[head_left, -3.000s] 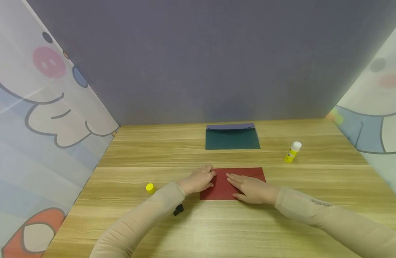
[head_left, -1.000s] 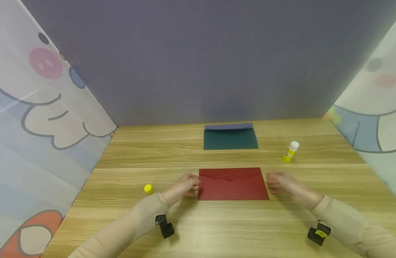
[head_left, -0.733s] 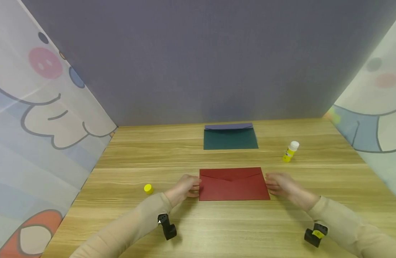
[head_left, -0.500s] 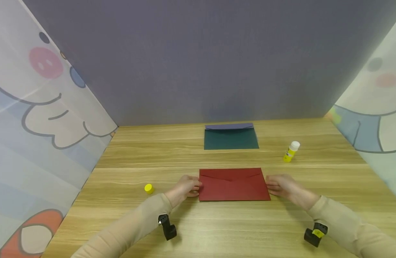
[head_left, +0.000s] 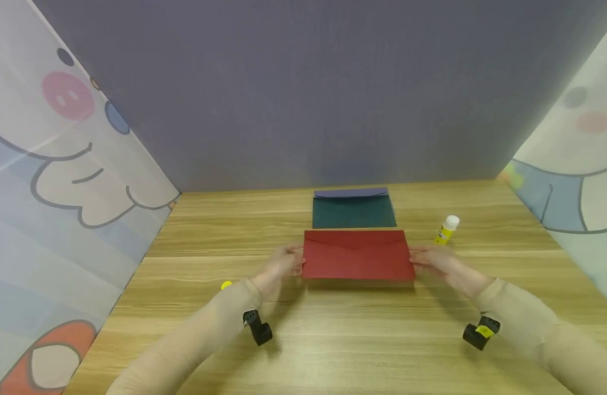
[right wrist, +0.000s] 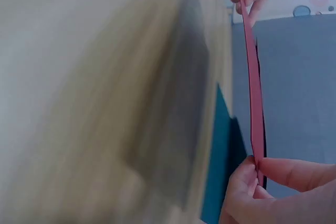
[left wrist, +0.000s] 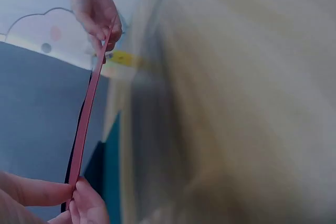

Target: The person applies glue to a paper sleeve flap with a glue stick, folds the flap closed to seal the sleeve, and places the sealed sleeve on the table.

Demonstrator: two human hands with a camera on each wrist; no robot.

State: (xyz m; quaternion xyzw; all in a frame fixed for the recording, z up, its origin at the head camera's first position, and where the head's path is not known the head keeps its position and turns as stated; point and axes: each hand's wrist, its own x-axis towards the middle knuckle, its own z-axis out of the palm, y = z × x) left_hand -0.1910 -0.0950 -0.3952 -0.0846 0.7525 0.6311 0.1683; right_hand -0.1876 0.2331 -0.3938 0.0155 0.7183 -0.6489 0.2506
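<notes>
A red envelope (head_left: 358,258) is held level above the table, its pointed flap folded down and facing up. My left hand (head_left: 282,263) pinches its left edge between thumb and fingers. At the opposite edge my right hand (head_left: 438,260) pinches it the same way. In the left wrist view the envelope (left wrist: 86,114) appears edge-on, with a narrow dark gap along one side. The right wrist view shows the thumb and fingers gripping the envelope's (right wrist: 253,93) near end. Just beyond it lies a dark green envelope (head_left: 354,212) with its purple-looking flap raised.
A yellow glue stick (head_left: 447,230) with a white end stands to the right, beyond my right hand. Its yellow cap (head_left: 226,285) sits on the left, partly behind my left sleeve. A grey panel (head_left: 303,99) rises behind the wooden table (head_left: 353,340); printed sheets flank both sides.
Earlier both hands pressed on the red envelope, then moved out to its side edges. Since half a second ago they have lifted it off the table and moved it away from me, towards the green envelope.
</notes>
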